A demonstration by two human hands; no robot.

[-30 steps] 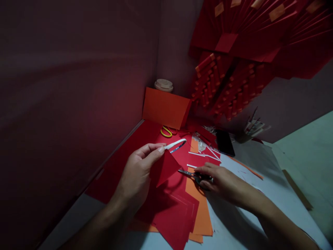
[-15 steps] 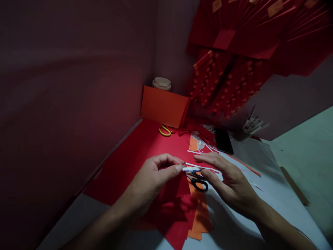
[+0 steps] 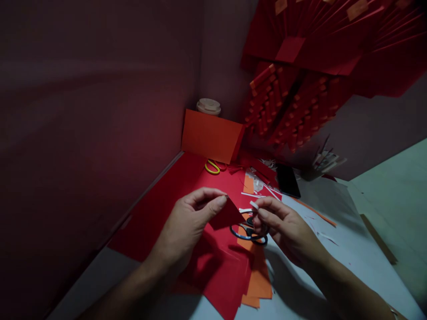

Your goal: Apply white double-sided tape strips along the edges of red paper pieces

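Note:
My left hand (image 3: 188,226) pinches a small piece of red paper (image 3: 227,217) between thumb and forefinger, its pointed end turned towards my other hand. Between the thumb and fingers of my right hand (image 3: 288,226) is a narrow white strip (image 3: 254,205), which seems to curl down in a loop. Below the hands lie black-handled scissors (image 3: 262,242), partly covered by the strip and my right fingers. Large red paper sheets (image 3: 203,182) and orange paper (image 3: 258,275) spread beneath both hands.
Yellow-handled scissors (image 3: 211,167) lie before a folded orange card (image 3: 211,135), with a lidded cup (image 3: 208,106) behind. A black phone (image 3: 288,180) and a pen holder (image 3: 320,166) stand right. Red paper decorations (image 3: 293,102) hang on the wall. Thin paper scraps (image 3: 328,238) litter the white table.
The white strip has gone from my left hand's fingertips to my right hand, whose fingers have closed on it. The red paper in my left hand has tilted up into view.

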